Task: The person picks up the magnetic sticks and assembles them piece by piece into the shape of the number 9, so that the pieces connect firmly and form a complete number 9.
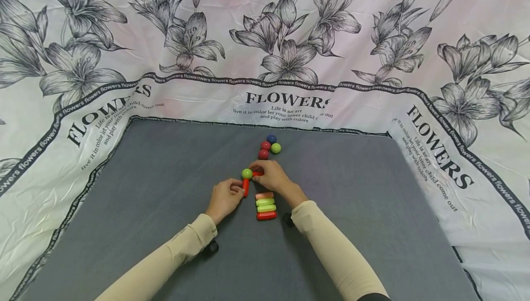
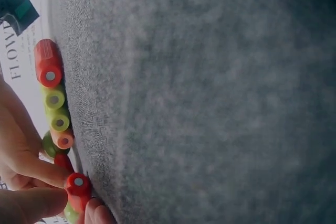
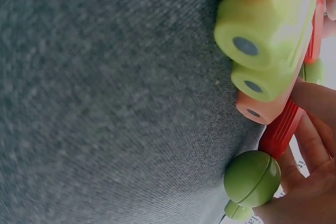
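Note:
My left hand (image 1: 225, 199) pinches a red rod (image 1: 246, 188) between thumb and fingers. That rod meets a green ball (image 1: 247, 173) at its far end. A second red rod (image 3: 282, 129) runs rightward from this ball, and my right hand (image 1: 271, 175) grips it. At that rod's right end sits another green ball (image 3: 252, 179), hidden under the right hand in the head view. Both hands are close to the grey table surface. Just nearer than the right hand lies a row of rods: an orange one (image 1: 264, 196), two yellow-green ones (image 1: 266, 205) and a red one (image 1: 266, 216).
Beyond the right hand are two red balls (image 1: 263, 150), a blue ball (image 1: 271, 139) and a loose green ball (image 1: 276, 148). A white flower-printed cloth (image 1: 285, 103) stands round the back and sides of the grey table (image 1: 352, 199).

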Available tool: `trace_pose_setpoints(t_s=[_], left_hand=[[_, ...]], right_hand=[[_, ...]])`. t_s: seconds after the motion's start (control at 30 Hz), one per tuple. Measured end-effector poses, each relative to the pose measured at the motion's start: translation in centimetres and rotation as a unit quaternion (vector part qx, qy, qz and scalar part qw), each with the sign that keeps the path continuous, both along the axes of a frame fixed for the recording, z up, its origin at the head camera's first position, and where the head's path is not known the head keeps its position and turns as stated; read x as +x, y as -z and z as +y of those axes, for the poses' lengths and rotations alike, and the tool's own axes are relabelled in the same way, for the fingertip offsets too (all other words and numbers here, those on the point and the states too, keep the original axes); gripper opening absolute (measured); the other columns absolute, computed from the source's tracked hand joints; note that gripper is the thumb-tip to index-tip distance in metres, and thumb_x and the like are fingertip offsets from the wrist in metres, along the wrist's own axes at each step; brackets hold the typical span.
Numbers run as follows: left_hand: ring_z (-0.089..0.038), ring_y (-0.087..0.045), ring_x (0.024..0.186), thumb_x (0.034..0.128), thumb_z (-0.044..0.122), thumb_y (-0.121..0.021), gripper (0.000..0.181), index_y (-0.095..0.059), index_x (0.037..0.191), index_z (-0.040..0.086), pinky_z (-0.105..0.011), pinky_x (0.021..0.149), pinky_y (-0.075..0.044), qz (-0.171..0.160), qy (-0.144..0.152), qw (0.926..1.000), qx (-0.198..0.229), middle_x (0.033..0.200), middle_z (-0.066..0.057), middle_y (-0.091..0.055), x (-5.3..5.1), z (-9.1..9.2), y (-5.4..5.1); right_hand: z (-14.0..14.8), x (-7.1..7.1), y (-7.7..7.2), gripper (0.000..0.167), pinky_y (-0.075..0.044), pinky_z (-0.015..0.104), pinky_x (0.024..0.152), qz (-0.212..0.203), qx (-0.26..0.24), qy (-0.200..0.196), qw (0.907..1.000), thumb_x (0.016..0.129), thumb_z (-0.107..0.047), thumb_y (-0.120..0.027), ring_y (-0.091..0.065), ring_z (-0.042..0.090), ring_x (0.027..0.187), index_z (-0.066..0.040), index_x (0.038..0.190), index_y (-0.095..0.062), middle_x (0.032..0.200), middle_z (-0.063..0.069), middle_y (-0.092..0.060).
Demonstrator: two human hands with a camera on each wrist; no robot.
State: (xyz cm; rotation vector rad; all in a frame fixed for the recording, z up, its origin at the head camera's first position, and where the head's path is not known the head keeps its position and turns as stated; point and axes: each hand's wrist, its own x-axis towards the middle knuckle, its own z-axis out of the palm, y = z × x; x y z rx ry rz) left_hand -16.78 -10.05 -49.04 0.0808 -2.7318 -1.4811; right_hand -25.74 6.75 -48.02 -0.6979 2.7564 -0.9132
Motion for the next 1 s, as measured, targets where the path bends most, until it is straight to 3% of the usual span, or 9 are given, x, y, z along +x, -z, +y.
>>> trace_pose_setpoints(t_s=[0.37,0.47,0.7,0.83,1.0], left_hand=[[-0.022,-0.075,0.081,0.0884,0.008,-0.071,0.026,-0.072,0.112,-0.003,-0.037,0.074,-0.061,0.006,0.013,0.9999,-0.002,0.092,-0.014,-0.076,0.0,0.0,-0.1],[-0.021,-0.075,0.081,0.0887,0.009,-0.071,0.026,-0.072,0.113,-0.002,-0.037,0.074,-0.061,0.003,0.015,0.9999,0.001,0.093,-0.014,-0.076,-0.1,-0.1,0.0],[-0.018,-0.074,0.078,0.0889,0.011,-0.07,0.025,-0.074,0.11,0.0,-0.033,0.071,-0.06,-0.001,0.007,1.0,0.002,0.092,-0.012,-0.077,-0.2,-0.4,0.2],[-0.017,-0.073,0.077,0.0886,0.012,-0.071,0.023,-0.074,0.109,0.0,-0.032,0.07,-0.059,-0.005,0.0,1.0,0.005,0.091,-0.012,-0.077,-0.1,-0.4,0.3],[-0.017,-0.073,0.077,0.087,0.009,-0.07,0.024,-0.075,0.109,0.001,-0.032,0.072,-0.059,-0.006,-0.001,0.9999,0.009,0.09,-0.011,-0.077,-0.4,-0.5,0.4]], right_hand=[[0.2,0.0,-0.3,0.035,-0.056,0.041,0.092,0.022,0.011,-0.015,0.9996,0.084,-0.012,-0.081,-0.07,0.023,0.102,-0.01,0.118,-0.072,0.11,0.006,-0.076],[0.6,0.1,-0.6,0.035,-0.055,0.042,0.093,0.038,-0.018,-0.015,0.999,0.086,-0.018,-0.08,-0.069,0.024,0.104,-0.009,0.12,-0.071,0.112,0.007,-0.075],[0.8,-0.9,-0.8,0.038,-0.049,0.048,0.104,0.105,-0.122,0.056,0.9854,0.088,-0.021,-0.079,-0.065,0.031,0.113,-0.004,0.121,-0.07,0.121,0.012,-0.072],[0.9,-1.3,-0.2,0.042,-0.044,0.051,0.109,0.15,-0.133,0.091,0.9755,0.084,-0.019,-0.082,-0.063,0.032,0.117,-0.005,0.123,-0.07,0.124,0.012,-0.071],[1.1,-1.8,0.3,0.046,-0.048,0.05,0.103,0.15,-0.148,0.109,0.9715,0.082,-0.015,-0.083,-0.063,0.035,0.114,-0.005,0.125,-0.069,0.125,0.014,-0.071]])
